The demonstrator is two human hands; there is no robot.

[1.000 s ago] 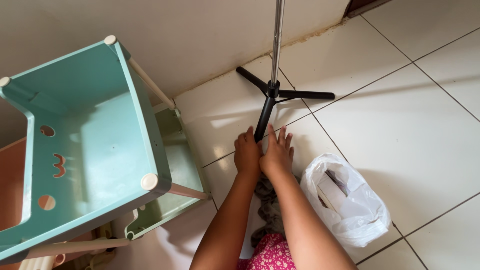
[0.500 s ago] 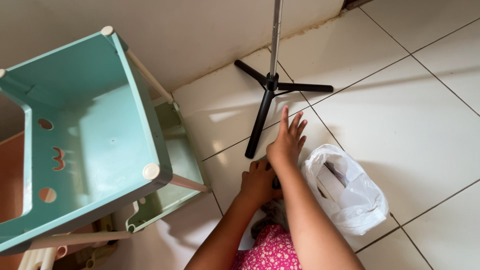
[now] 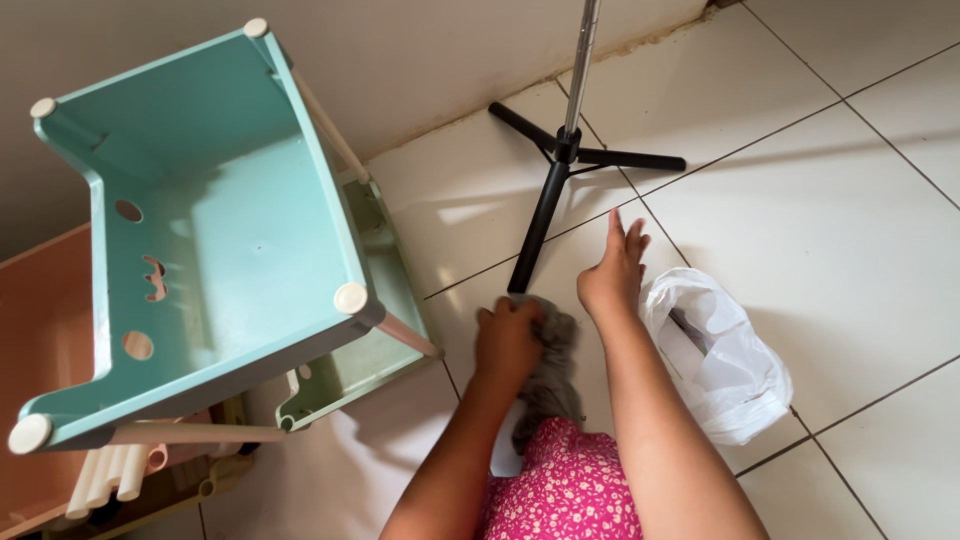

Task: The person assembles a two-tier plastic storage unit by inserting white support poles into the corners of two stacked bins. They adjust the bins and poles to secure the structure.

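Grey crumpled cloth (image 3: 556, 362) lies on the white tiled floor (image 3: 830, 230), near the black tripod stand (image 3: 560, 180). Left hand (image 3: 508, 342) is closed over the cloth's far end. Right hand (image 3: 612, 272) is spread flat, holding nothing. White plastic bag (image 3: 718, 360) sits right; turquoise plastic shelf unit (image 3: 215, 240) left.

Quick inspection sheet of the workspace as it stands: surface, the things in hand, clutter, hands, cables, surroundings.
Surface: white tiled floor, dark grout lines.
Things in hand: grey cloth bunched on the floor by the foot of a black tripod leg.
Clutter: white plastic bag with a box inside, right of the right arm.
Hands: left hand closed on the cloth; right hand open, fingers spread, flat towards the floor.
Cables: nothing seen.
Surroundings: teal shelf unit on its side at left, loose white tubes below it, wall behind.
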